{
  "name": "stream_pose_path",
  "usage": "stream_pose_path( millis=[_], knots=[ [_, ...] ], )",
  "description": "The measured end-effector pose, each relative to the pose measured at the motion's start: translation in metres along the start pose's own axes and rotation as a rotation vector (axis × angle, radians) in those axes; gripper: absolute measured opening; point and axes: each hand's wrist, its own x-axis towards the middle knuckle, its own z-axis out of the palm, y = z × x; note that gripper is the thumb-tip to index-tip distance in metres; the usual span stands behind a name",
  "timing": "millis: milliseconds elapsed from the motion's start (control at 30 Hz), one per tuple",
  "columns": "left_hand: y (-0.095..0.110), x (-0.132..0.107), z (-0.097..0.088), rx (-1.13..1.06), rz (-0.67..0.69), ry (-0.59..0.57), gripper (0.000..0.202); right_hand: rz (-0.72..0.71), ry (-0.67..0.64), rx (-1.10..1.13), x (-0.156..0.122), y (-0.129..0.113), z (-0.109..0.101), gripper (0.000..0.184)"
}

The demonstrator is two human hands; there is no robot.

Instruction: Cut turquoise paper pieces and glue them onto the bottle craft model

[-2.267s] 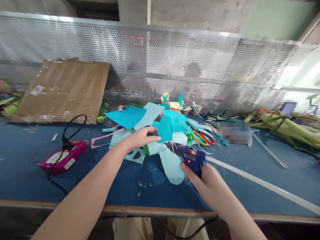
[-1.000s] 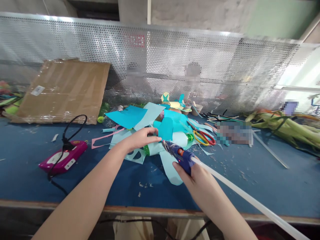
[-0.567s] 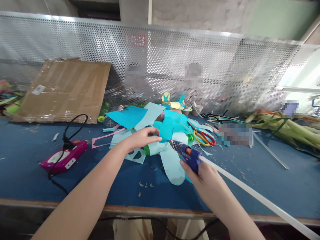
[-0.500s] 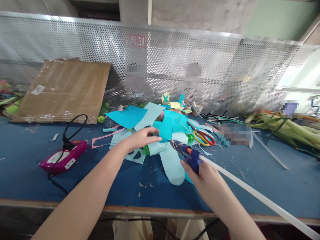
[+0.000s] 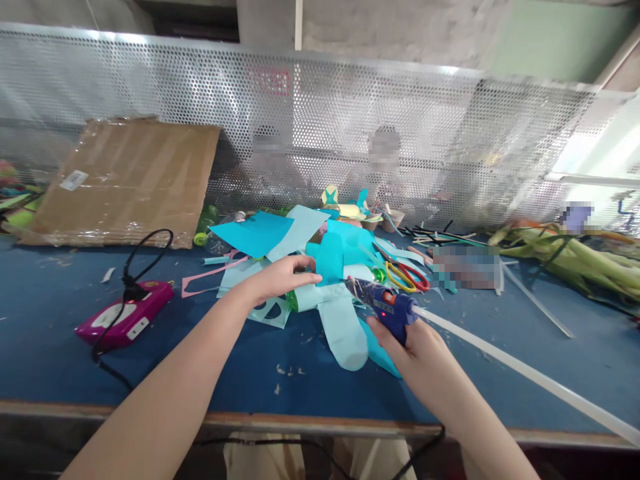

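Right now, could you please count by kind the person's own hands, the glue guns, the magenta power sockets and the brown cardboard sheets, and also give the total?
Hands, left hand and right hand: 2
Blue glue gun: 1
Magenta power socket: 1
Brown cardboard sheet: 1
Total: 5

Blue table (image 5: pixel 260 390), perforated metal screen (image 5: pixel 330 100), grey wall (image 5: pixel 400 33) behind.
On my feed, a brownish strip (image 5: pixel 310 421) edges the table's near side, and the screen stands along the far side, glinting on top. Above it I see a dark recess (image 5: pixel 195 27) leftward, a pale green patch (image 5: pixel 555 40) rightward, and brightness (image 5: pixel 600 143) at far right.
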Motion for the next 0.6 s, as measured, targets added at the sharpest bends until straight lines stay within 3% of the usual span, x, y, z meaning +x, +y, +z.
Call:
stream_pose_path(
  millis=[167, 300, 467, 600],
  knots=[
    [0.001, -0.001, 0.000, 0.023, -0.028, 0.014, 0.035, 0.096, -0.102, 0.350, 0.001, 0.013, -0.015, 0.041],
    [0.001, -0.001, 0.001, 0.021, -0.017, 0.022, 0.033, 0.313, -0.005, 0.692, 0.005, 0.039, -0.034, 0.043],
    [0.002, 0.000, 0.001, 0.046, -0.001, 0.040, 0.032, 0.508, 0.057, 0.647, 0.013, 0.078, -0.058, 0.023],
    [0.003, -0.001, 0.001, 0.059, -0.014, 0.067, 0.034, 0.629, 0.138, 0.472, 0.011, 0.094, -0.065, 0.028]
  ],
)
